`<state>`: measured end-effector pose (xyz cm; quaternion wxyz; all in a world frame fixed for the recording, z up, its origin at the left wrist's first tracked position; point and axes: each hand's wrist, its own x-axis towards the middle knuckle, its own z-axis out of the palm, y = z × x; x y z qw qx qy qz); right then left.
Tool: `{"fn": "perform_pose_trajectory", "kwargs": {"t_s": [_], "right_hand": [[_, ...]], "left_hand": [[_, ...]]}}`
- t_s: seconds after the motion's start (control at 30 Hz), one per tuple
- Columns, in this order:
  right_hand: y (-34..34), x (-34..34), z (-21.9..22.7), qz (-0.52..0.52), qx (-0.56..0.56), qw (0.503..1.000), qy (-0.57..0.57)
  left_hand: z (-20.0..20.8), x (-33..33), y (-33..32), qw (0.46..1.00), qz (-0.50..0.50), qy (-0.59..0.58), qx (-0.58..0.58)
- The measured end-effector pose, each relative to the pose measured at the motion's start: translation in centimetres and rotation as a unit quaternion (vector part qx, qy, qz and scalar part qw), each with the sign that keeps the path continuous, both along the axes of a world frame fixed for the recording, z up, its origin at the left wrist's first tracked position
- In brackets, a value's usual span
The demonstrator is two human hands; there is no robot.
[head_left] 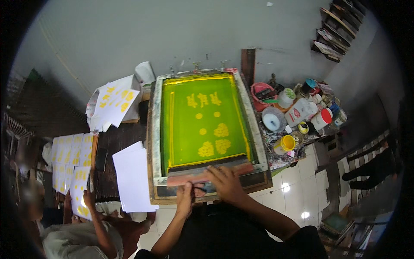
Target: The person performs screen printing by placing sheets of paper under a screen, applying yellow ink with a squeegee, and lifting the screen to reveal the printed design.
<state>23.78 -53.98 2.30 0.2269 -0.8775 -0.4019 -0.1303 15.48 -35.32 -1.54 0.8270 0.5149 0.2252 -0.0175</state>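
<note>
A squeegee (177, 178) with a worn reddish wooden handle and a dark blade lies across the near end of a screen-printing frame (251, 108). My right hand (225, 184) is closed over its handle, right of the middle, fingers on top. My left hand (185, 199) grips the handle's near side further left; some of its fingers are partly hidden. The frame's green mesh (185, 149) carries yellow flower shapes, dots and character-like marks. Yellow ink lines its far end, its sides and the strip just beyond the blade.
White paper sheets (131, 179) lie left of the frame. At far left, another person holds a yellow-printed sheet (80, 187) beside several more. On the right, a cluttered stand bears a yellow ink pot (285, 144), a white jug (297, 113) and a pink basin (257, 104).
</note>
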Motion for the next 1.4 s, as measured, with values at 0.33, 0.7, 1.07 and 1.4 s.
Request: {"fn": "perform_pose_trajectory", "kwargs": {"t_s": [0.33,0.7,1.07,1.4], "right_hand": [[-11.7,8.4,1.5,-0.147,0.067,0.984,0.076],[-41.7,35.1,-3.8,-0.476,0.084,0.872,0.076],[-38.1,35.1,5.1,-0.430,0.227,0.872,-0.057],[-24.7,33.8,11.4,-0.247,0.184,0.945,0.109]], "left_hand": [[1.0,0.9,-1.7,0.992,0.076,0.054,0.079],[1.8,0.9,-2.3,0.981,0.128,0.071,0.129],[1.6,0.8,-2.2,0.982,0.135,0.073,0.114],[1.6,0.6,-2.1,0.985,0.131,0.063,0.093]]}}
